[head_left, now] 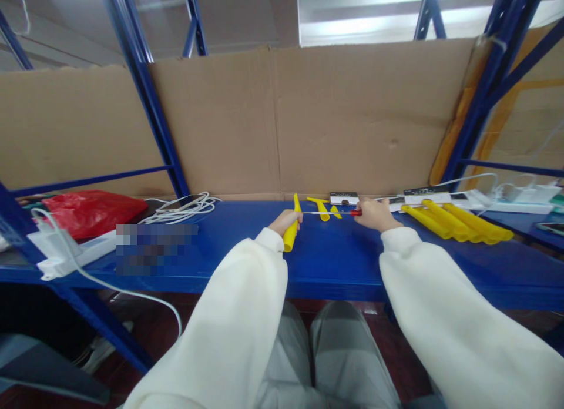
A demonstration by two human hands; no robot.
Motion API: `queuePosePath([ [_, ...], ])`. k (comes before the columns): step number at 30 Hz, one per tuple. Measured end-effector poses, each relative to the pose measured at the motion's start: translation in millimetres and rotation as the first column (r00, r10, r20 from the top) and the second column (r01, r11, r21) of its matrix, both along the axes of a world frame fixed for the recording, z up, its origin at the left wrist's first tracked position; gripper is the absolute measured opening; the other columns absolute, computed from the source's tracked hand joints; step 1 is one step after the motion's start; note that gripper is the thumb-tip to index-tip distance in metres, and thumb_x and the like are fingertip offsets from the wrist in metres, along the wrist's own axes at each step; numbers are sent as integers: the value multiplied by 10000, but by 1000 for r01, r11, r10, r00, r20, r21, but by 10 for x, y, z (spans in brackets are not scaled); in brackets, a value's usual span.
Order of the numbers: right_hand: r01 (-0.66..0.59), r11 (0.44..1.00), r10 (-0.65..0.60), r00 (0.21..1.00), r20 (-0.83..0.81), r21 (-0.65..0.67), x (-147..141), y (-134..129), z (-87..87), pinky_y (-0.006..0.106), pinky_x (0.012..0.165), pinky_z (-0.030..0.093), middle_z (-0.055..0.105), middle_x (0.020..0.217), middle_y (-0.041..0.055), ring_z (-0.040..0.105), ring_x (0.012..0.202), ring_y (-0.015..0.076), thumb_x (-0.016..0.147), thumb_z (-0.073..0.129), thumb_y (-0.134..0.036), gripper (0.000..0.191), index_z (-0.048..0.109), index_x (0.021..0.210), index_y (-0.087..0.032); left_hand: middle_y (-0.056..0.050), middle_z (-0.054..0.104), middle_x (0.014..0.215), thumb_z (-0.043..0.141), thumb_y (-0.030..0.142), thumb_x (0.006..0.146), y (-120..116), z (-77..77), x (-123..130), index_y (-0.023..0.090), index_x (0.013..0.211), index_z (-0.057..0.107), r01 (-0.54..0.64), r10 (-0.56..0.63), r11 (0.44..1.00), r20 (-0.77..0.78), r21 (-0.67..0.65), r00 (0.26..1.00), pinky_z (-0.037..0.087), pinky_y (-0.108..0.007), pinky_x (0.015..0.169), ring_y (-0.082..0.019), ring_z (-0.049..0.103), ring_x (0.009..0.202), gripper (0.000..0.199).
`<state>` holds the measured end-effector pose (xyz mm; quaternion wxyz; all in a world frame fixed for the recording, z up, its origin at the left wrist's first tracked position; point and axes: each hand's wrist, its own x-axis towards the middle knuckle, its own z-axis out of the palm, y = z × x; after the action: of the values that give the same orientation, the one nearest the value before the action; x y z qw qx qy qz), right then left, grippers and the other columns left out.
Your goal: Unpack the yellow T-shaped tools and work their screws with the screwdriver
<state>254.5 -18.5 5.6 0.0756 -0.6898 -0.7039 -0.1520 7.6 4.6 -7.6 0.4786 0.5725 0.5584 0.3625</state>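
My left hand (286, 223) is closed around a yellow plastic tube (289, 240) with a narrow tapered top, held tilted over the blue table. In my right hand (375, 214) is a screwdriver with a red handle (355, 213). Its long thin metal shaft (321, 213) points left and reaches the yellow tube; whether the tip touches or enters it cannot be made out. Behind the shaft lie a T-shaped yellow piece (324, 210) and a small yellow piece (336, 213). Several yellow tubes (453, 222) rest side by side to the right of my right hand.
The blue tabletop (247, 256) ends at a cardboard wall (220, 121). Left are a red plastic bag (97, 212), a coiled white cable (187, 209) and a power strip (88, 251). A small box (344, 198) and another power strip (520, 207) stand at the back and right.
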Motion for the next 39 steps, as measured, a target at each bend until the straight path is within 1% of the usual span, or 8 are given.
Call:
queuePosePath([
  [5, 65, 997, -66, 997, -45, -29, -46, -44, 35, 422, 892, 318, 723, 1045, 192, 658, 1012, 320, 851, 489, -200, 332, 586, 1160, -126, 39, 450, 412, 491, 49, 681, -9, 6, 4, 178, 662, 534, 6, -6, 1000, -1, 5, 1000, 364, -235, 431, -124, 430, 375, 137],
  [8, 77, 997, -78, 995, -55, -22, -48, -48, 42, 430, 913, 303, 727, 1040, 184, 663, 1006, 316, 851, 487, -192, 355, 566, 1191, -127, 35, 457, 418, 498, 57, 682, -9, 8, 4, 180, 650, 526, 3, -3, 1000, -15, 2, 1000, 363, -234, 427, -125, 438, 378, 131],
  [16, 44, 999, -45, 999, -29, -28, 7, 2, 17, 501, 933, 295, 738, 1006, 171, 661, 993, 328, 847, 465, -207, 279, 694, 999, -156, 36, 459, 410, 499, 56, 679, -3, 2, 0, 180, 660, 534, 13, -13, 1000, -7, 1, 1000, 358, -224, 403, -123, 436, 362, 130],
  [22, 74, 997, -74, 997, -34, -9, 16, 4, 11, 525, 935, 290, 739, 931, 166, 663, 957, 330, 816, 467, -187, 320, 717, 1014, -151, 26, 464, 414, 505, 68, 670, -12, 1, 3, 178, 652, 530, 2, -2, 1000, -17, 5, 1000, 367, -230, 410, -134, 455, 384, 114],
  [25, 63, 998, -64, 997, -45, -5, 28, 10, 8, 528, 937, 292, 740, 957, 167, 659, 966, 331, 816, 478, -199, 321, 727, 1013, -158, 32, 455, 411, 506, 70, 667, -1, -7, 1, 175, 682, 543, 3, -3, 1000, -11, 7, 1000, 363, -231, 409, -135, 453, 384, 113],
  [30, -33, 999, 32, 999, -35, -31, 52, 30, -5, 474, 924, 337, 739, 1001, 135, 652, 982, 302, 823, 506, -237, 270, 726, 968, -182, 39, 461, 414, 503, 61, 677, 25, -12, -1, 170, 728, 560, 8, -8, 1000, -7, 7, 1000, 354, -228, 407, -129, 440, 368, 133],
  [34, -145, 988, 143, 989, -38, -46, 24, 63, -49, 359, 834, 406, 742, 937, 81, 658, 922, 253, 805, 588, -269, 168, 706, 908, -209, 41, 462, 415, 513, 65, 662, 34, -9, 0, 169, 744, 570, -3, 3, 1000, -2, -5, 1000, 361, -227, 404, -133, 451, 375, 144],
  [39, -318, 940, 290, 936, -201, -125, -47, 91, -98, 253, 676, 447, 721, 812, 28, 655, 771, 183, 779, 674, -237, 58, 683, 825, -203, 43, 458, 412, 523, 69, 663, 31, -13, 5, 169, 735, 574, -9, 9, 1000, -5, 1, 1000, 357, -228, 397, -127, 431, 365, 134],
])
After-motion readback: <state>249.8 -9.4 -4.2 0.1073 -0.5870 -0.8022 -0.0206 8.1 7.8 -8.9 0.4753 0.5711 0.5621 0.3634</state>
